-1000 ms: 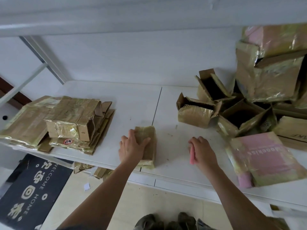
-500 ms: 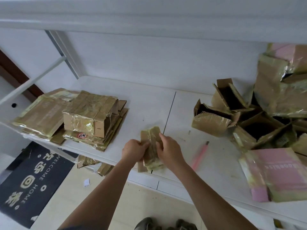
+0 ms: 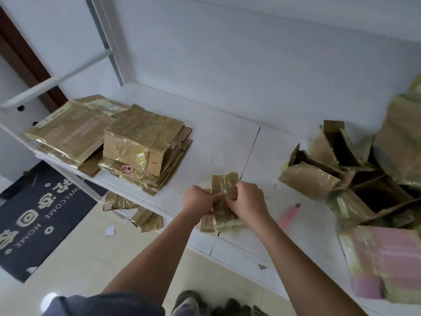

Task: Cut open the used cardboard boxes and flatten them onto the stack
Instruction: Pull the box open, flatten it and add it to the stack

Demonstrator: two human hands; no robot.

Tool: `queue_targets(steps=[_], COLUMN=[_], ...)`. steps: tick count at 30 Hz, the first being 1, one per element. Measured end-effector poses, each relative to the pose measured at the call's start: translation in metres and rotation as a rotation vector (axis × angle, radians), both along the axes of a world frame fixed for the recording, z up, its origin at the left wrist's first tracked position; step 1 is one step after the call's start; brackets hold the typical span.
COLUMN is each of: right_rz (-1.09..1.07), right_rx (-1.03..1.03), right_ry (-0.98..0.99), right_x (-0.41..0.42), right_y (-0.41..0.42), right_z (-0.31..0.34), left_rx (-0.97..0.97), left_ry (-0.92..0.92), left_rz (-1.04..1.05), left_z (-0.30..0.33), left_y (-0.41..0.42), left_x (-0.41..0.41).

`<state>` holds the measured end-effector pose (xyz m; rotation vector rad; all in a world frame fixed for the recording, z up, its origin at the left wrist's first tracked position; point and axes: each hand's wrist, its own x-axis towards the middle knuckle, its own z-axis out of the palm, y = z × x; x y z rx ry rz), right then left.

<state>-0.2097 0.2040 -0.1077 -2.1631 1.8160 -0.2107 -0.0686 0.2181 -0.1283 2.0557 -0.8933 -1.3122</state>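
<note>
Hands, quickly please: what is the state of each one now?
Left hand: closed, gripping the small taped box.
Right hand: closed, gripping the same box.

Both hands, left (image 3: 197,198) and right (image 3: 248,199), cover the middle of the small box (image 3: 224,181), so can't see what the fingers are doing underneath. The pink cutter (image 3: 289,215) at center right is smeared with blur. The box pile (image 3: 355,169) and the pink box (image 3: 387,258) run off the right edge. The mat (image 3: 34,215) is cut at the left edge.
</note>
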Motion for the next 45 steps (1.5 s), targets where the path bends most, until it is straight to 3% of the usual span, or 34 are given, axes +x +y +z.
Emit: queue_targets(steps=[8,15,22,27,31,32,34,36,37,41,45], right_rz=[-0.060,-0.004,-0.079,-0.133,-0.167,-0.176,-0.224,-0.278,-0.279,-0.159,-0.058], right_rx=[0.156,0.236,0.270,0.258,0.440,0.358,0.169,0.163,0.193,0.140,-0.003], right_ry=[-0.220,-0.342,-0.456,-0.497,-0.738,-0.648,-0.237,0.178,0.272,0.308,0.426], right_x=[-0.016,-0.029,-0.034,-0.034,-0.052,-0.060,-0.081,-0.102,-0.112,-0.136,-0.142], right_y=[-0.007,-0.015,-0.010,0.001,0.018,0.020,0.021,0.025,0.029,0.041,0.037], right_z=[0.007,0.007,0.004,0.003,-0.008,-0.014,-0.023,-0.029,-0.033,-0.052,-0.056], left_rx=[-0.025,-0.027,-0.001,0.002,-0.139,-0.166,-0.187,-0.182,-0.151,-0.158,-0.376], left_ry=[-0.174,-0.180,-0.234,-0.433,-0.532,-0.544,-0.585,-0.617,-0.630,-0.780,-0.652], left_rz=[-0.043,-0.075,-0.132,-0.264,-0.299,-0.315,-0.385,-0.436,-0.473,-0.584,-0.769], left_z=[0.003,0.005,0.011,0.027,0.035,0.037,0.041,0.043,0.043,0.034,0.034], left_y=[0.003,0.003,0.002,-0.003,-0.008,-0.010,-0.012,-0.011,-0.011,-0.009,-0.009], left_x=[-0.007,-0.005,-0.006,-0.009,-0.013,-0.015,-0.021,-0.029,-0.033,-0.043,-0.041])
